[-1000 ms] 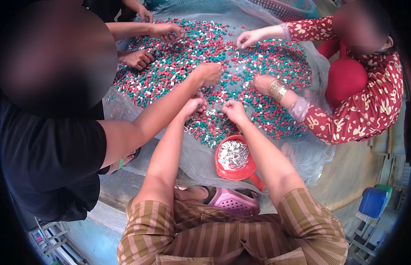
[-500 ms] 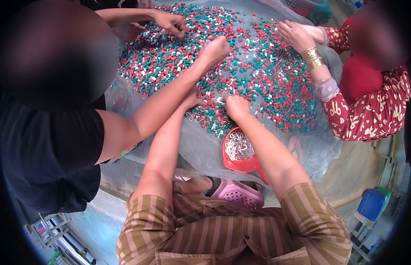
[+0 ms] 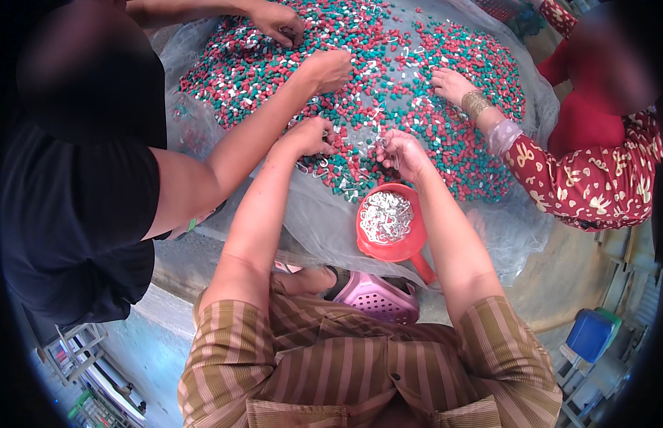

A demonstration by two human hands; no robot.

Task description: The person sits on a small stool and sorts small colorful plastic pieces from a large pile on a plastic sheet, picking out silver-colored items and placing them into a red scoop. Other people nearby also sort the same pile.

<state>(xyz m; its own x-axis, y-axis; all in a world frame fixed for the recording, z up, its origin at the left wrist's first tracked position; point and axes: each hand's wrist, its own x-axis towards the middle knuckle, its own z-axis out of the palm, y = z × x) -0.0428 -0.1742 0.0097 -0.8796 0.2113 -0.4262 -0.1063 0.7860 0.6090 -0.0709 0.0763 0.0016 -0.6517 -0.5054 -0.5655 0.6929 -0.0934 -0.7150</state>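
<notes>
A broad heap of small red, green and white pieces [image 3: 456, 160] lies spread on a translucent plastic sheet [image 3: 310, 235]. My left hand [image 3: 310, 135] is at the heap's near edge, its fingers curled down among the pieces; what is between them, if anything, is hidden. Beside it to the right, my right hand [image 3: 404, 153] is closed with the palm partly turned up, pinching what looks like a small whitish hook [image 3: 380, 144]. Just below that hand stands a red dipper [image 3: 415, 239] with a handle, holding many whitish bent hooks [image 3: 386, 216]. Several similar hooks [image 3: 319, 168] lie near my left hand.
At left, a person in black [image 3: 82, 214] reaches both arms over the heap, one close above my left hand. Opposite at right, a person in a patterned red sleeve [image 3: 581, 178] has a hand on the pieces. A pink clog [image 3: 378, 296] is below the sheet's near edge.
My right hand has moved right and turned its palm partly upward. My left hand has shifted slightly up. The co-worker's hand at right has moved down and left over the heap.
</notes>
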